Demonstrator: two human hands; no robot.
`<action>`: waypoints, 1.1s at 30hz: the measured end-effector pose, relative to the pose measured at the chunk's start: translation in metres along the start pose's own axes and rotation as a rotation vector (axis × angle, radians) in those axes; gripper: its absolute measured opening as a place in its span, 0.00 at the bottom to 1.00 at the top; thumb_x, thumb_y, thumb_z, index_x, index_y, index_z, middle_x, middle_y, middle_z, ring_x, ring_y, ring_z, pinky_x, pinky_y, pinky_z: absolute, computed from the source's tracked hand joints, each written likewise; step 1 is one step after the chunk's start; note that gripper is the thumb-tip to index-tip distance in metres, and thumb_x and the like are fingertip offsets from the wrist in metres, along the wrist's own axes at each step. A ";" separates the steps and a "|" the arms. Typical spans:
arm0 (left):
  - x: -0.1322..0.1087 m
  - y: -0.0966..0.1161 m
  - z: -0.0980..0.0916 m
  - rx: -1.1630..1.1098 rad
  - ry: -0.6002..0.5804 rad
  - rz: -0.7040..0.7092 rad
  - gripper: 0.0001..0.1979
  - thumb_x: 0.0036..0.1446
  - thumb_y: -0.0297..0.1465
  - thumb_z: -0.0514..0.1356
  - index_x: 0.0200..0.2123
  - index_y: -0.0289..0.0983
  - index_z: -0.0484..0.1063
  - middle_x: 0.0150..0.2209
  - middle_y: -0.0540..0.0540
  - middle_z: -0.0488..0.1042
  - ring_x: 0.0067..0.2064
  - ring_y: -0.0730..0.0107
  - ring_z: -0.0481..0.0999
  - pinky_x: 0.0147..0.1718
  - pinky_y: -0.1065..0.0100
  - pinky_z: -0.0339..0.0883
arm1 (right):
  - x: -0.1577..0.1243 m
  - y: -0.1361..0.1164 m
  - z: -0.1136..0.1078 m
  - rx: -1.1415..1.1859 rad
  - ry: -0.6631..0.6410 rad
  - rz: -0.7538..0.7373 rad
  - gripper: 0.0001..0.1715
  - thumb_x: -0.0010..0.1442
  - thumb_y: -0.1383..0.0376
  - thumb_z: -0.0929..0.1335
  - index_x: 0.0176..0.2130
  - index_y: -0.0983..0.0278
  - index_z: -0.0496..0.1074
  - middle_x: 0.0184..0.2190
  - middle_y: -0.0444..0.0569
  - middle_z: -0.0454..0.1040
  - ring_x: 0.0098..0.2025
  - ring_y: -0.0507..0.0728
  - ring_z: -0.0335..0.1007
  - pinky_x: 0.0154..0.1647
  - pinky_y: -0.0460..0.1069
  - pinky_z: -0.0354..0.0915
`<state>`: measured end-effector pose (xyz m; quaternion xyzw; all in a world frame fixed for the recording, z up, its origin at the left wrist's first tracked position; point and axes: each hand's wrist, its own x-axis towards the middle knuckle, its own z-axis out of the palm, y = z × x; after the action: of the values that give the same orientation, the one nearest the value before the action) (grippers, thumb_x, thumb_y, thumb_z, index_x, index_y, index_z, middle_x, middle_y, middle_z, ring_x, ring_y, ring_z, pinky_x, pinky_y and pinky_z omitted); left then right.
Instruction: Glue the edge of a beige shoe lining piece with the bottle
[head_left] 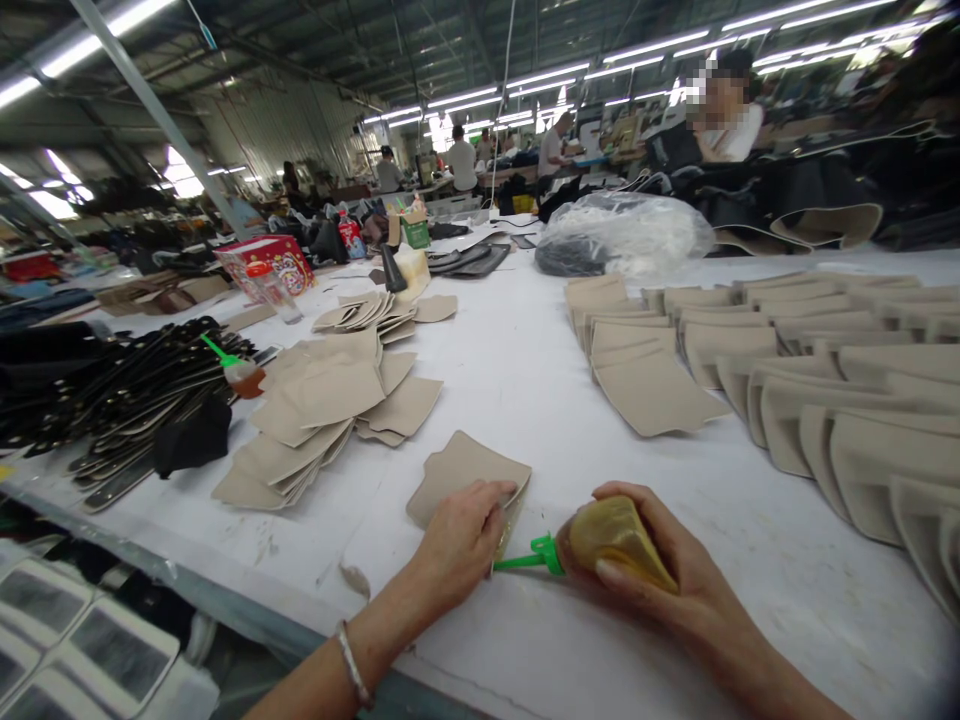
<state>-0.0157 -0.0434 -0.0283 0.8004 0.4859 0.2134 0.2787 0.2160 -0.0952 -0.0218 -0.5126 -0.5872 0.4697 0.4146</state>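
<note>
My right hand (660, 570) is wrapped around a squeeze glue bottle (611, 540) holding amber liquid. The bottle lies tilted on its side, its green nozzle pointing left at the edge of a beige leather-like piece (465, 470). My left hand (469, 535) grips that piece by its near right edge, with the index finger stretched over its top. A strip of the piece's edge looks shiny beside the nozzle tip. My left thumb is mostly hidden behind the hand.
Loose beige pieces (322, 400) are heaped to the left, and overlapping rows of them (795, 370) cover the right. Black straps (150, 400), a second green-tipped bottle (241, 375) and a plastic-wrapped bundle (622, 235) share the white table (495, 340). Several people work farther back.
</note>
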 end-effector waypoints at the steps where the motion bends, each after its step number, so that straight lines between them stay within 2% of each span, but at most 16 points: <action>1: 0.000 0.000 0.000 0.000 0.000 0.001 0.18 0.62 0.25 0.48 0.52 0.36 0.69 0.45 0.44 0.74 0.47 0.63 0.73 0.49 0.64 0.64 | 0.000 0.000 0.000 -0.004 0.011 -0.001 0.28 0.56 0.52 0.70 0.51 0.57 0.58 0.37 0.42 0.69 0.36 0.56 0.68 0.37 0.46 0.64; 10: 0.001 0.004 -0.003 -0.016 -0.022 -0.008 0.18 0.61 0.25 0.47 0.51 0.36 0.70 0.44 0.44 0.75 0.44 0.63 0.73 0.46 0.65 0.64 | 0.021 0.005 -0.019 -0.095 0.236 -0.055 0.31 0.54 0.49 0.71 0.51 0.58 0.59 0.36 0.44 0.69 0.35 0.58 0.68 0.36 0.50 0.65; 12: 0.002 0.004 -0.003 -0.016 -0.023 -0.013 0.18 0.61 0.25 0.47 0.51 0.36 0.70 0.43 0.44 0.75 0.44 0.63 0.73 0.46 0.65 0.64 | 0.020 0.005 -0.019 -0.090 0.222 -0.054 0.31 0.55 0.50 0.71 0.51 0.58 0.58 0.38 0.45 0.69 0.36 0.58 0.69 0.37 0.50 0.65; 16: 0.001 0.004 -0.002 -0.024 -0.016 -0.017 0.18 0.61 0.25 0.48 0.51 0.36 0.71 0.43 0.44 0.75 0.44 0.63 0.73 0.46 0.66 0.64 | 0.017 0.005 -0.017 -0.068 0.103 -0.047 0.30 0.57 0.51 0.70 0.52 0.59 0.57 0.40 0.47 0.70 0.38 0.59 0.70 0.39 0.51 0.65; 22: 0.002 0.007 -0.004 -0.036 -0.022 -0.034 0.18 0.60 0.24 0.48 0.50 0.35 0.71 0.43 0.44 0.75 0.44 0.63 0.73 0.45 0.66 0.64 | 0.028 0.006 -0.022 -0.087 0.277 -0.071 0.30 0.54 0.50 0.71 0.50 0.59 0.60 0.36 0.45 0.70 0.35 0.59 0.69 0.37 0.51 0.65; 25: 0.002 0.006 -0.004 -0.044 -0.018 -0.033 0.18 0.60 0.24 0.48 0.50 0.35 0.71 0.43 0.44 0.75 0.44 0.63 0.73 0.45 0.66 0.63 | 0.026 0.006 -0.020 -0.070 0.246 -0.065 0.31 0.54 0.50 0.71 0.51 0.59 0.59 0.35 0.44 0.71 0.34 0.58 0.69 0.36 0.51 0.65; 28: 0.002 0.005 -0.003 -0.066 -0.011 -0.037 0.18 0.59 0.24 0.49 0.49 0.35 0.72 0.40 0.45 0.75 0.42 0.64 0.73 0.43 0.67 0.63 | 0.021 0.005 -0.015 0.061 0.163 -0.008 0.29 0.53 0.51 0.72 0.49 0.60 0.62 0.34 0.44 0.72 0.35 0.59 0.70 0.37 0.51 0.66; 30: 0.002 0.005 -0.004 -0.091 -0.020 -0.072 0.17 0.58 0.26 0.51 0.49 0.36 0.72 0.34 0.47 0.75 0.36 0.66 0.72 0.38 0.68 0.63 | 0.019 0.006 -0.015 0.278 0.139 0.084 0.27 0.52 0.52 0.72 0.47 0.62 0.65 0.35 0.47 0.74 0.38 0.62 0.72 0.40 0.53 0.68; 33: 0.001 0.003 -0.013 -0.087 0.017 -0.115 0.16 0.58 0.29 0.53 0.47 0.37 0.72 0.30 0.49 0.71 0.30 0.68 0.70 0.33 0.69 0.63 | 0.020 0.010 -0.025 0.755 0.251 0.310 0.25 0.48 0.57 0.75 0.44 0.64 0.71 0.41 0.53 0.76 0.43 0.64 0.73 0.43 0.55 0.71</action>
<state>-0.0214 -0.0409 -0.0163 0.7565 0.5236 0.2250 0.3207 0.2399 -0.0719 -0.0264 -0.4602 -0.2350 0.6423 0.5661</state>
